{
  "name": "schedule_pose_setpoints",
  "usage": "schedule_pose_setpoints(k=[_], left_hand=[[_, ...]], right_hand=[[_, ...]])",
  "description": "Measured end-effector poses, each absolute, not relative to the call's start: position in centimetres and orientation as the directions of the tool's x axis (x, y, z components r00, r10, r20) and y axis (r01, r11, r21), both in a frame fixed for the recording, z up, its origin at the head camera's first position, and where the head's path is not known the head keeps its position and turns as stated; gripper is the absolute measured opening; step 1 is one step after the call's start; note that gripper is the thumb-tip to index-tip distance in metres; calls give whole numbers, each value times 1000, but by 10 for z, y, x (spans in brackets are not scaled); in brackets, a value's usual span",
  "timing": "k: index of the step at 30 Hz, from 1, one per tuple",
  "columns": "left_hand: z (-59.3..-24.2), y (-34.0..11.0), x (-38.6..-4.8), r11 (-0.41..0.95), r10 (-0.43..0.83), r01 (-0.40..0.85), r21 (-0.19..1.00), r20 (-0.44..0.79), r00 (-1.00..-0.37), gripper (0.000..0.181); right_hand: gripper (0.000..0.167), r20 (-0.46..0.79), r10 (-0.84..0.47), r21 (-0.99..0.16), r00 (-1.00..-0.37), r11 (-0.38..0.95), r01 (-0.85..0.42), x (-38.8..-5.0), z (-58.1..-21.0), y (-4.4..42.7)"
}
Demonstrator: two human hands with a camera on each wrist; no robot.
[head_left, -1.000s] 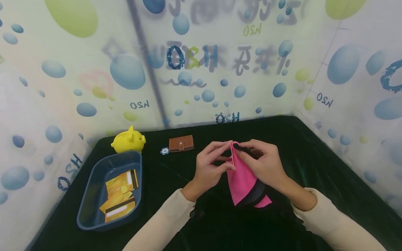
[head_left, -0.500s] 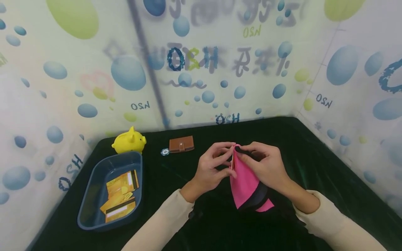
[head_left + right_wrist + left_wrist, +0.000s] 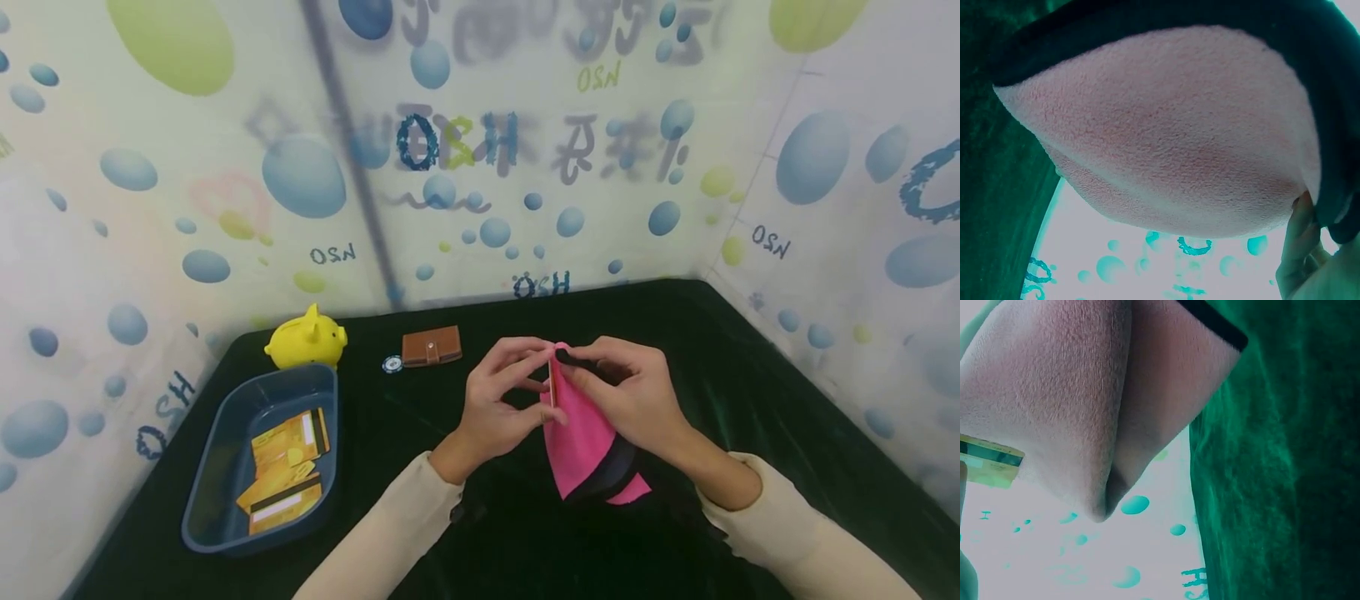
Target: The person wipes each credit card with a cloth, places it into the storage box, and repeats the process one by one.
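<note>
In the head view my left hand (image 3: 498, 396) pinches a thin card (image 3: 553, 385), seen nearly edge-on, between thumb and fingers. The left wrist view shows this card (image 3: 994, 461) as yellow with a dark stripe, beside the cloth. My right hand (image 3: 637, 387) grips a pink cloth (image 3: 577, 442) with black trim near its top corner, and the rest hangs down below. Cloth and card meet between the two hands. In the right wrist view the fluffy cloth (image 3: 1179, 131) fills most of the picture, with fingers (image 3: 1300, 234) at its edge.
A blue basin (image 3: 198, 500) at the left holds several yellow cards (image 3: 288, 437). Behind it stands a yellow piggy bank (image 3: 306, 340). A brown wallet (image 3: 431, 346) and a poker chip (image 3: 392, 364) lie at the back of the dark green tablecloth (image 3: 390, 467).
Both hands stay in almost the same place. The cloth has shifted slightly along the card between them, and the card's visible edge starts a little lower. The basin and other items are unmoved.
</note>
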State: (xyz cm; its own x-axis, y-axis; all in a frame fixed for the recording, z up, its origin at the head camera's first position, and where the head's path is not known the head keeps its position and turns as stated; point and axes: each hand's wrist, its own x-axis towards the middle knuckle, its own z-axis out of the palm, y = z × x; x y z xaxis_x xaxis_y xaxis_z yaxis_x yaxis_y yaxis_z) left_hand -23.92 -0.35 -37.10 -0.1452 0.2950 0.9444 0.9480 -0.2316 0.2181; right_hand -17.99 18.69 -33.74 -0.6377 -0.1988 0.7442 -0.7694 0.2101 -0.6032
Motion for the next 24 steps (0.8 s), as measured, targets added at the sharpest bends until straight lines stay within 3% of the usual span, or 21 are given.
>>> schedule_pose_setpoints(k=[7, 24], left_hand=[[-368, -7, -237, -191, 311, 962, 193, 942, -128, 50], [-359, -10, -232, -197, 257, 968, 158, 961, -104, 50]], right_hand=[[29, 747, -208, -591, -631, 226, -774, -180, -337, 186], [29, 743, -181, -591, -645, 276, -758, -184, -338, 191]])
